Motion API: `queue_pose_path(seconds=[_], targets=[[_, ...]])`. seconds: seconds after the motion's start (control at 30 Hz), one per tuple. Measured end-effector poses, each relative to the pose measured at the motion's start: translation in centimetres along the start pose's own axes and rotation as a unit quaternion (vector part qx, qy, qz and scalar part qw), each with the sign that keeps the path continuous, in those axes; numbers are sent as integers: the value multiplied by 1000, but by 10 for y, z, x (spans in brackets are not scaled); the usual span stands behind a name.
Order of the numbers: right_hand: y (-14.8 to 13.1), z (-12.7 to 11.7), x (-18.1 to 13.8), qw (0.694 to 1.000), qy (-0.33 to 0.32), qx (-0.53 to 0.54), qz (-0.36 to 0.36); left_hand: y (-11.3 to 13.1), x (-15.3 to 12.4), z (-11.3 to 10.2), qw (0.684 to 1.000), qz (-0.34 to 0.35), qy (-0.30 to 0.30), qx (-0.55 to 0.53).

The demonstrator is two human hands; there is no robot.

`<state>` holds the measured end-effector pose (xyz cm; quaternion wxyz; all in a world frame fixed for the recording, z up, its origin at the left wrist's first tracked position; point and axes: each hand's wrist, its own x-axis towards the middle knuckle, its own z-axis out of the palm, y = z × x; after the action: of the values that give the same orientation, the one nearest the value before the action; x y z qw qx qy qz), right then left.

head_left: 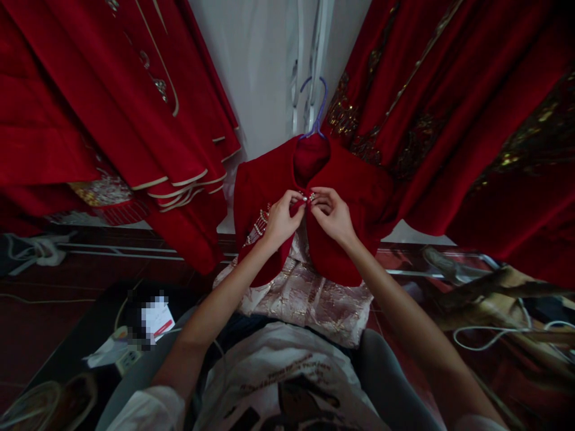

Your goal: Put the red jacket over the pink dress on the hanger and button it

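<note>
Red velvet makes up the jacket [269,179], which hangs from a purple hanger [320,108] in front of a white wall [260,66]. The hanger hook rises above the collar. The jacket sits between two groups of hanging red robes, one on the left [112,108] and one on the right [449,120], and both groups carry gold trim.

We reach forward with both arms to the jacket's front opening, just below the collar. Our left hand [281,220] pinches the left front edge with thumb and fingers drawn narrow. Our right hand [333,216] pinches the right front edge in the same way, its fingers curled in. The fingertips of both hands nearly touch at a small pale clasp [308,197] on the opening. We cannot tell whether the clasp is joined or apart, since the fingers cover most of it.

A beaded trim [259,227] runs down the jacket's left panel, just beside our left wrist. A pale brocade garment [309,299] with a gold pattern hangs under the jacket and shows below its lower hem, between our forearms.

On the dark floor [45,323], a white card [157,317] lies near the lower left, partly blurred. A white cable [494,335] loops at the lower right, well apart from the jacket.
</note>
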<state>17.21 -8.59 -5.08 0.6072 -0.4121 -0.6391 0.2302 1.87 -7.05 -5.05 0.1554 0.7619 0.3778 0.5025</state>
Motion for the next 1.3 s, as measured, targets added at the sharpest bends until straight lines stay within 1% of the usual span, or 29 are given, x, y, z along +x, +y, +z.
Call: queue_pose_path(seconds=[0.13,0.33,0.6,0.73,0.83,1.0,1.17,1.3], targets=[[1,-1,0,1000,11,18,8,1,3,-1,1000,8,-18,8],[-1,3,0,998,46,37,1,1,6,-4,998,48,-23,14],[-2,4,3,997,64,47,14,3,7,-7,998,52,-44,9],[1,4,6,996,71,59,5,4,11,-8,997,50,-61,5],[1,4,7,995,70,64,3,4,18,-9,997,37,-71,21],[1,-1,6,996,63,58,0,6,29,-7,994,41,-82,54],[-3,-8,9,997,42,66,16,5,29,-4,995,52,-70,47],[-6,-12,13,995,19,95,34,8,27,-7,994,59,-83,38]])
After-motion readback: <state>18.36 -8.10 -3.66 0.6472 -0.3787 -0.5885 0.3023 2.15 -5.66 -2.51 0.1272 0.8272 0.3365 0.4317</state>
